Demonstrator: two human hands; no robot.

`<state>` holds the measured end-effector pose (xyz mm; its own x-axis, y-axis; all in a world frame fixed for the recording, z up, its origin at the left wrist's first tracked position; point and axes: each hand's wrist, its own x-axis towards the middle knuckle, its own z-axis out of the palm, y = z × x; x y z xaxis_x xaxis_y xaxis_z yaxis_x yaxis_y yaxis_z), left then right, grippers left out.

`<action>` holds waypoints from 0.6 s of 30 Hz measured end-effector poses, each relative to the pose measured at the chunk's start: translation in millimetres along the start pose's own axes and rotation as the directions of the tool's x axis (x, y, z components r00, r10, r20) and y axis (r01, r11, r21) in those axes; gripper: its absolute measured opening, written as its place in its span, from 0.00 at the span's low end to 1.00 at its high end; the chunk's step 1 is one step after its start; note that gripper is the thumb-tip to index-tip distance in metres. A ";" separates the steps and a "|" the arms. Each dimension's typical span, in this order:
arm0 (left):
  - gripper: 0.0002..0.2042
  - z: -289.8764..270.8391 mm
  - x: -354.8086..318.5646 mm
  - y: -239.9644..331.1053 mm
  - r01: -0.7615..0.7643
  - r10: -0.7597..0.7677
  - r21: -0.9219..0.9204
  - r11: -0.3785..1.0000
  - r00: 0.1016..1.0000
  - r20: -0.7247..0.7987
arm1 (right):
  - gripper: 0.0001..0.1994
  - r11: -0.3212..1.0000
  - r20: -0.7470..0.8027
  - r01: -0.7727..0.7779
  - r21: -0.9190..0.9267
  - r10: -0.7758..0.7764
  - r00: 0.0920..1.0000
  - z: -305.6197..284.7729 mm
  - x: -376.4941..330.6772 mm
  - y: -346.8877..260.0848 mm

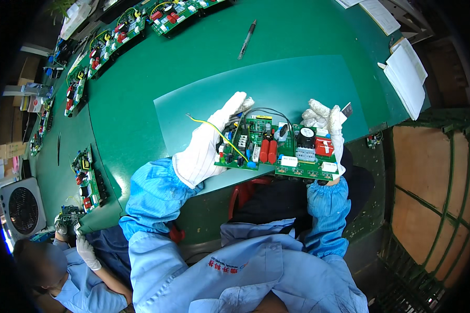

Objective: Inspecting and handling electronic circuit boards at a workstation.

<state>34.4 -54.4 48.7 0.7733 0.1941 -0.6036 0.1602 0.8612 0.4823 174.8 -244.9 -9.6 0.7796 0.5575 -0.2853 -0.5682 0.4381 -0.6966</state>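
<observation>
White gloves (198, 151), bright blue striped oversleeves (159, 188) with gathered cuffs, a pale blue shirt (253, 271) bearing small red and blue lettering (227, 265), dark trousers (269, 202).

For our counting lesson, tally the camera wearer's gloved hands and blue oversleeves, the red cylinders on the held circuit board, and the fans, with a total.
Left gloved hand and right gloved hand: 2
Blue oversleeves: 2
Red cylinders on the circuit board: 2
Fan: 1
Total: 7

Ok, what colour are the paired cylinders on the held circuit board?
The cylinders are red; head view.
</observation>
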 end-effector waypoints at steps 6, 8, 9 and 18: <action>0.20 -8.9 8.3 3.2 0.118 -0.123 -0.119 0.986 0.992 -0.038 | 0.26 1.000 0.023 0.006 0.006 -0.006 1.000 1.0 0.3 1.5; 0.20 -9.5 5.0 0.7 0.065 -0.066 -0.076 0.995 0.998 -0.006 | 0.26 1.000 0.007 0.013 -0.017 -0.013 1.000 2.1 0.4 1.3; 0.19 -8.0 1.0 -0.6 0.025 -0.025 -0.030 0.999 1.000 0.017 | 0.26 0.999 -0.001 0.017 -0.028 -0.018 1.000 2.5 0.3 1.0; 0.25 -6.4 2.1 -1.5 -0.037 0.034 -0.053 0.998 0.998 -0.060 | 0.27 0.997 0.001 0.009 -0.081 -0.009 1.000 -2.3 2.2 0.5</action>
<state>31.9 -52.2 42.6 0.7402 0.2512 -0.6237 0.0984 0.8771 0.4701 176.8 -245.1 -12.0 0.7848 0.5538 -0.2784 -0.5378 0.3851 -0.7500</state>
